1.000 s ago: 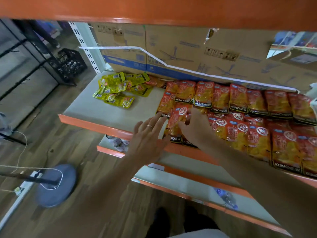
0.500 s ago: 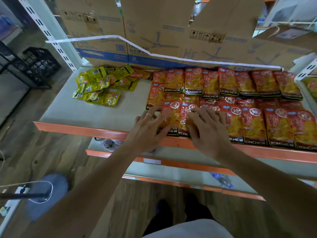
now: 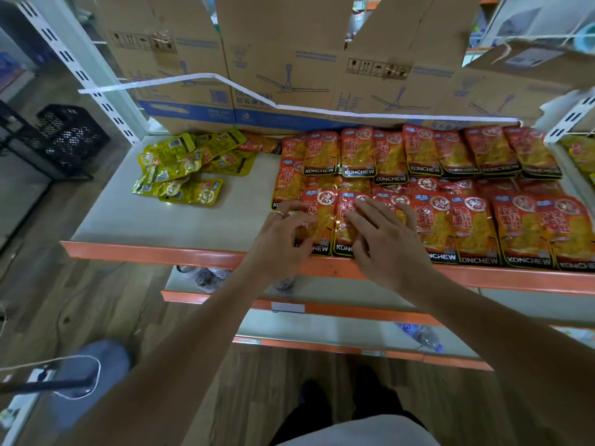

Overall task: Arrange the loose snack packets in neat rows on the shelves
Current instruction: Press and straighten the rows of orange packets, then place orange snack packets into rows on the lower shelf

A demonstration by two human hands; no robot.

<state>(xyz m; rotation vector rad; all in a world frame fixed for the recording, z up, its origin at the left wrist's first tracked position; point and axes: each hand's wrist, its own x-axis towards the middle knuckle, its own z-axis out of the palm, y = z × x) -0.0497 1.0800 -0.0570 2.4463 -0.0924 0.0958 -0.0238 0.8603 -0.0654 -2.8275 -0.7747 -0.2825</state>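
Observation:
Red-orange snack packets [image 3: 450,162] lie in rows across the right part of the beige shelf [image 3: 193,220]. At the left end of the front row, my left hand [image 3: 280,243] curls its fingers on the left edge of the end red packet [image 3: 322,204]. My right hand [image 3: 383,243] rests beside it, its spread fingers pressing on the neighbouring red packet [image 3: 346,201]. A loose heap of yellow packets [image 3: 180,175] lies at the shelf's back left, apart from both hands. One orange packet [image 3: 260,143] lies loose behind them.
Tall cardboard boxes [image 3: 289,59] with a white strap [image 3: 193,80] stand behind the packets. The shelf's orange front edge [image 3: 145,251] overhangs two lower shelves [image 3: 322,286]. A black crate [image 3: 67,136] and a round fan base [image 3: 96,365] stand on the wooden floor at left.
Both hands settled onto the front row's left-end red packets. My left hand's fingers went from flat to curled on the end packet. The view tilted up and closer.

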